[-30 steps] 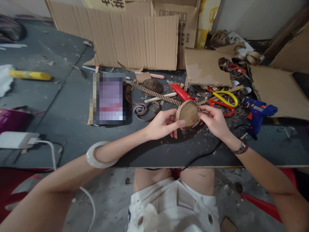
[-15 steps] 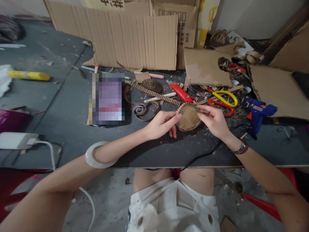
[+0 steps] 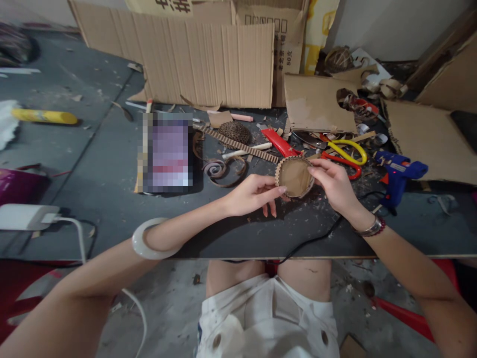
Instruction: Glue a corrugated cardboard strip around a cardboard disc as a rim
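A round cardboard disc with a ridged corrugated rim is held between my two hands above the table's front part. My left hand grips its lower left edge, thumb on top and the other fingers partly underneath. At the upper right edge, my right hand pinches the rim between thumb and fingers. Just behind the disc lie a corrugated cardboard strip and a red utility knife. A coiled cardboard roll and curled strips rest to the left of it.
Scissors with yellow and red handles and a blue glue gun lie on the right, its black cable running along the front. A pixelated screen stands at left. Cardboard sheets lean behind. A white charger sits far left.
The disc has shifted slightly right and turned a little in my hands. My left thumb has moved from its upper left rim to the lower left. Other things stay put.
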Demonstrator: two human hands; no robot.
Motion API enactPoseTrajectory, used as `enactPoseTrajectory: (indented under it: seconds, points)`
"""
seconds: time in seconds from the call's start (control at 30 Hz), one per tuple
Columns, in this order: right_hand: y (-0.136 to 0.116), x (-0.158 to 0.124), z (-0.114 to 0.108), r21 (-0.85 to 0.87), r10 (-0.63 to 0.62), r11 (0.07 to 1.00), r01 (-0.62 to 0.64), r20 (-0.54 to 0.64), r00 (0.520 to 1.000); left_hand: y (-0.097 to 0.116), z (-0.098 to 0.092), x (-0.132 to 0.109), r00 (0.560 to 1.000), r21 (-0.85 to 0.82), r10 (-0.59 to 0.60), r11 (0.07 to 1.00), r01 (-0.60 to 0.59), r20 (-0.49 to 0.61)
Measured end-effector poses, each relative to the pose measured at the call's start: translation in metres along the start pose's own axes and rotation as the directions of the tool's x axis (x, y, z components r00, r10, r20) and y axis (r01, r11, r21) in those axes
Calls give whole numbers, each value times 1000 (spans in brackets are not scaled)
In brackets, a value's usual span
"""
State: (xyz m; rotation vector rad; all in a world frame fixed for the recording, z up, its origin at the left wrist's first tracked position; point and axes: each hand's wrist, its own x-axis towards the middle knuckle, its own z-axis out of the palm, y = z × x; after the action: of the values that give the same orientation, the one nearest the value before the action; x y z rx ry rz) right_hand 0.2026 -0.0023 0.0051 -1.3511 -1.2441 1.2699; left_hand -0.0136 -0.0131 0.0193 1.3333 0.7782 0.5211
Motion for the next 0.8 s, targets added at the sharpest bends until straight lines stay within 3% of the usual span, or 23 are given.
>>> enactPoseTrajectory:
  seconds: [0.33,0.57,0.8]
  points:
    - [-2,-3,0,-42,-7,999,7,12,1000,0,1,-1,996,37,-54,998,52,73]
    - [2,-2,0,-102,-1,995,6,49,999,-2,-1,1,997,32,17,999,-14,-76]
    - [6,-2,-2,47,-13,999,6,146,989,0,-2,2,991,52,36,998,-30,-128]
